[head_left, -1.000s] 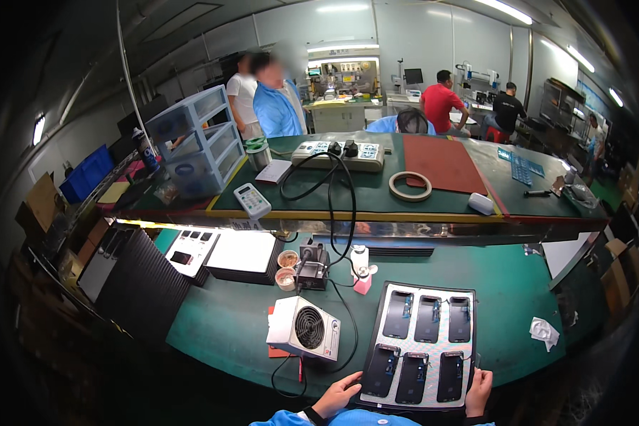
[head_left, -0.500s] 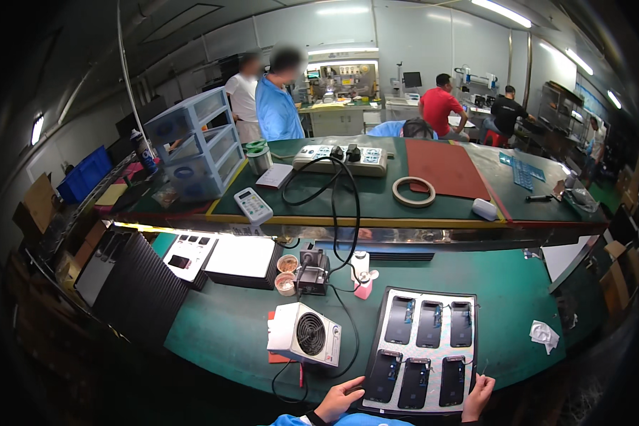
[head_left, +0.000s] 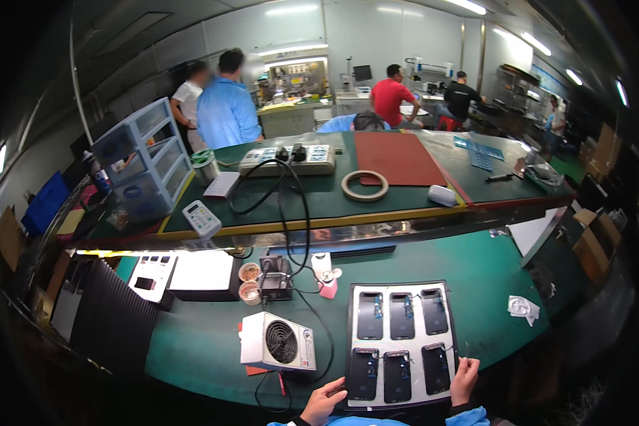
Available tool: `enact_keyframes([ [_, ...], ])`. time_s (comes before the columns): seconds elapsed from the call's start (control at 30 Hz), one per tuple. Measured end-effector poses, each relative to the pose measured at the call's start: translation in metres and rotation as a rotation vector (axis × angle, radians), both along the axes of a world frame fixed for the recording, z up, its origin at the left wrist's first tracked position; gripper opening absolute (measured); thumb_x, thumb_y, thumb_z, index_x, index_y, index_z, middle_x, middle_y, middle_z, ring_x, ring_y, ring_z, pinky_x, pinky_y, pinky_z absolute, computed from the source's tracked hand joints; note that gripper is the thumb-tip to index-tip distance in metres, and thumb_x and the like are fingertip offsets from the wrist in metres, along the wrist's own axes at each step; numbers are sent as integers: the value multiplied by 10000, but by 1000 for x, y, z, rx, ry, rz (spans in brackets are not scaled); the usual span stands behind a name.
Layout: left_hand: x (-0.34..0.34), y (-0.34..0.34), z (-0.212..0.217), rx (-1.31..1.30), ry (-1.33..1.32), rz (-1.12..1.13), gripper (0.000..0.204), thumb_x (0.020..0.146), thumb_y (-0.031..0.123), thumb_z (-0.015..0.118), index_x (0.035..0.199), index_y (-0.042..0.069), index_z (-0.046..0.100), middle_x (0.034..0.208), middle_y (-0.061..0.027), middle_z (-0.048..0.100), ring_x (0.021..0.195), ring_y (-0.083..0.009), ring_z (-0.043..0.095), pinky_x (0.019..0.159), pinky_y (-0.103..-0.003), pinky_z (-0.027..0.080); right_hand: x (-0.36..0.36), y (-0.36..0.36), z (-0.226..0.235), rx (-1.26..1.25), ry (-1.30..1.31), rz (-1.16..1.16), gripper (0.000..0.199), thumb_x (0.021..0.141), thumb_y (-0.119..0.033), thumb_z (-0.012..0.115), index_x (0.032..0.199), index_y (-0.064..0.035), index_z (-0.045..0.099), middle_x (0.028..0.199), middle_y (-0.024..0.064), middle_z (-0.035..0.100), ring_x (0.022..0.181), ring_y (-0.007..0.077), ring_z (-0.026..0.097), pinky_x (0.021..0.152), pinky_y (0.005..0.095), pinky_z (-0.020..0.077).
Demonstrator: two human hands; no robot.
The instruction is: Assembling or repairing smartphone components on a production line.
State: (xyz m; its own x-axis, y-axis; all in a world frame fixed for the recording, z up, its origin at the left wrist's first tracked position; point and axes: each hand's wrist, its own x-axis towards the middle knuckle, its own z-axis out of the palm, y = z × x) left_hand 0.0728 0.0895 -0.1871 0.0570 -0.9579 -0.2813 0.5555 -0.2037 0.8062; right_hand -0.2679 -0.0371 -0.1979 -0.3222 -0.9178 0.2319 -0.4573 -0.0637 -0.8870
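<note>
A tray point(head_left: 403, 342) with a pale lining and dark rim lies on the green bench close in front of me. Several black phone screen assemblies point(head_left: 397, 377) rest on it in two rows, with small blue flex pieces at their upper parts. My left hand point(head_left: 323, 403) is at the tray's near left edge, its fingers stretched toward the rim. At the right edge, my right hand point(head_left: 464, 381) has thumb and fingers pinched together beside the lower right screen. A faint thin glint shows at those fingertips; what they hold, if anything, is too small to tell.
Left of the tray stands a white fan unit point(head_left: 278, 342), with a black power box point(head_left: 275, 277) and cable behind. Stacked black trays point(head_left: 110, 312) fill the far left. Crumpled tissue point(head_left: 523, 308) lies right. A raised shelf point(head_left: 319, 206) crosses behind, holding a power strip point(head_left: 287, 160).
The whole view has swung a little to the right, so the bench things sit further left in the picture. Both hands keep about the same places at the tray's sides.
</note>
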Motion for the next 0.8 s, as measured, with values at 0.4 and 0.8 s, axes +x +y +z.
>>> enact_keyframes([
  [0.4, 3, 2, -9, 107, -29, -29, 511, 949, 7, 590, 1431, -51, 428, 1412, -138, 516, 1265, -162, 512, 1084, -303, 396, 3, -2, 0, -83, 82, -38, 229, 1016, -194, 523, 933, 16, 484, 801, 148, 623, 715, 230, 625, 645, 361, 484],
  [0.8, -1, 5, 2, 6, 12, 21, 501, 955, 40, 584, 1414, -84, 425, 1347, -148, 553, 1211, -213, 527, 1022, -319, 433, 6, 1, 0, -60, 126, -46, 226, 1008, -198, 539, 942, 12, 490, 811, 129, 611, 701, 202, 596, 637, 347, 471],
])
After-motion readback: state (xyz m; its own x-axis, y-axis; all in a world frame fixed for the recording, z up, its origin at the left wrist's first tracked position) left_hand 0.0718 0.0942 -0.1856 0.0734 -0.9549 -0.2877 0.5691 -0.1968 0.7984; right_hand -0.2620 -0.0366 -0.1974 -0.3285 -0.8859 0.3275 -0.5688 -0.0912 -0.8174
